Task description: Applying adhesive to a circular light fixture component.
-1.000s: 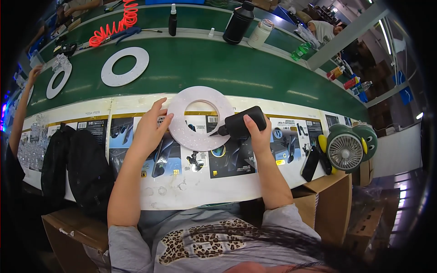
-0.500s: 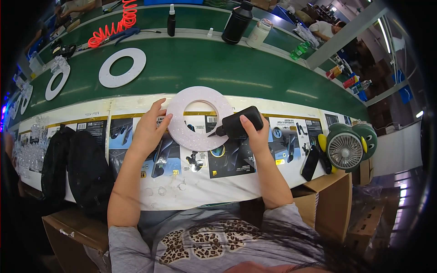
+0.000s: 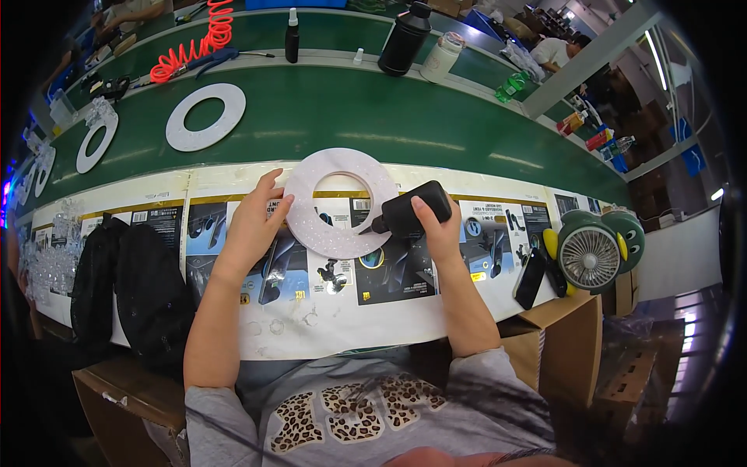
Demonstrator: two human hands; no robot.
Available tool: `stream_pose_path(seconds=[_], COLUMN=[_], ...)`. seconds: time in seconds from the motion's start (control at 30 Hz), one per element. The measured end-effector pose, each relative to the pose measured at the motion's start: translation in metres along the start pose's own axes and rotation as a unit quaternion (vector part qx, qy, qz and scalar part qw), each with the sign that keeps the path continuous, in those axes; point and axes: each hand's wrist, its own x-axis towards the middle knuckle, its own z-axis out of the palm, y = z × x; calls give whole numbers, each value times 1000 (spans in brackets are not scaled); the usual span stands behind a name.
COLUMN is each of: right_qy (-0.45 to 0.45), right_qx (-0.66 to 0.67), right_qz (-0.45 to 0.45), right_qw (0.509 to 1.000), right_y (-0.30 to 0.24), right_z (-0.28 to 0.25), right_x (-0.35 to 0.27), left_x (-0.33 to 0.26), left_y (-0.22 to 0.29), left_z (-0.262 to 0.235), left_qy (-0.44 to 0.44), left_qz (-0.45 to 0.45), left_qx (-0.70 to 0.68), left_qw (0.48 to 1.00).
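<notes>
A white, speckled flat ring [image 3: 307,222] sits in front of me over the printed sheets. My left hand [image 3: 261,214] grips its left edge, thumb on the near side and fingers reaching up along the rim. In my right hand [image 3: 440,229] is a black squeeze bottle [image 3: 408,210], tilted so its thin nozzle points down and left. The nozzle tip is at the ring's lower right surface; whether it touches is too small to tell. Most of the right fingers are hidden behind the bottle.
On the green belt [image 3: 311,117] lie more white rings [image 3: 177,124], some with clear pieces on them. Black sleeves [image 3: 152,284] and a clear pile [image 3: 53,253] lie left. Right are a phone [image 3: 530,278] and a green fan [image 3: 589,257]. Bottles [image 3: 405,39] stand behind the belt.
The rings on the green belt have shifted slightly left. The bottle's nozzle has moved a little to the right along the ring; my left hand has hardly moved.
</notes>
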Motion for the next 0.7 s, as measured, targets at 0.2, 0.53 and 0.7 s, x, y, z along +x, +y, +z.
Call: stream_pose_path(seconds=[0.2,0.53,0.7], right_qy=[22,-12,-20], right_qx=[34,17,12], right_qz=[11,4,16], right_qw=[999,1000,1000], right_y=[-4,-3,-5], right_z=[-1,0,-2], right_x=[-1,-3,-3], left_x=[-1,-5,-3], left_y=[2,14,13], left_z=[0,0,1], left_qy=[-24,-52,-48], left_qz=[7,11,14], left_qx=[-40,-70,-65], left_qw=[999,996,997])
